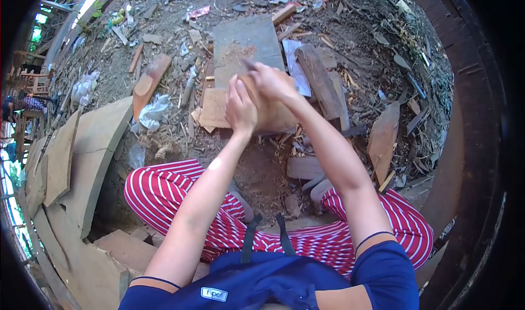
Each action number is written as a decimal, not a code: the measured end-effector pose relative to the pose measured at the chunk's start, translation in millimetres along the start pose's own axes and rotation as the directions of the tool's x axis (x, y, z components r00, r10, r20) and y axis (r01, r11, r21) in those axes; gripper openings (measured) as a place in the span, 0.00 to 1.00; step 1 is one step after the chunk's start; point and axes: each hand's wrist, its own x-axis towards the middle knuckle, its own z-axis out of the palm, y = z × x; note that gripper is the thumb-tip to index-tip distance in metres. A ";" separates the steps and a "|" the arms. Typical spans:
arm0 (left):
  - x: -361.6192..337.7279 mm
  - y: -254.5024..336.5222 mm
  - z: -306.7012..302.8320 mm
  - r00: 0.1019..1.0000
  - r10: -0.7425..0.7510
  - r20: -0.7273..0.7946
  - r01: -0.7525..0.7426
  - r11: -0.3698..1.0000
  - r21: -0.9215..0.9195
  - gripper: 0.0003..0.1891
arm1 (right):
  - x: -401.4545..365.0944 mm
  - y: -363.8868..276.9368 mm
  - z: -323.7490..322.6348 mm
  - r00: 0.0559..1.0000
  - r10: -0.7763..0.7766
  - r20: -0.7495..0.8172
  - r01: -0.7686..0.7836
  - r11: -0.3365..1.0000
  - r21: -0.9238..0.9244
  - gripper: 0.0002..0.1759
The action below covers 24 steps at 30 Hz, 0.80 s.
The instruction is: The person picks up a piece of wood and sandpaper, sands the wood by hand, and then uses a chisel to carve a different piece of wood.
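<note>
My left hand (pixel 240 106) is closed, its fingers bent together against a small brown piece of wood (pixel 249 84), mostly covered by my hands. Beside it, slightly higher and to the right, my right hand (pixel 272 82) is curled and smeared by motion. A dark, thin tip (pixel 250 64) sticks out past its fingers, too blurred to name. Both hands are above a light wooden board (pixel 279 116) between my feet. Behind them lies a flat grey board (pixel 249 33) with wood shavings (pixel 239 51) scattered on it.
A weathered wood block (pixel 317 80) lies right of the hands, a brown wooden piece (pixel 152 83) at left. Large planks (pixel 90 135) lean on the left. A dark curved edge (pixel 470 118) rises at right. Scraps and plastic bags (pixel 154 112) litter the dirt.
</note>
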 end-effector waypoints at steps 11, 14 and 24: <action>-9.0 -1.0 -3.5 0.941 0.331 -0.068 -0.330 0.944 0.026 0.32 | -5.2 58.1 7.4 0.952 0.120 -0.282 -0.054 0.971 0.231 0.22; -9.9 11.9 -8.1 0.953 0.303 0.019 -0.303 0.948 0.091 0.37 | -23.4 43.8 14.8 0.935 0.091 -0.343 -0.007 0.971 0.238 0.22; -18.1 -8.9 -8.6 0.872 -0.440 -0.213 0.349 0.866 -0.359 0.42 | -58.8 29.9 42.3 0.958 -0.041 -0.284 0.105 0.971 0.213 0.22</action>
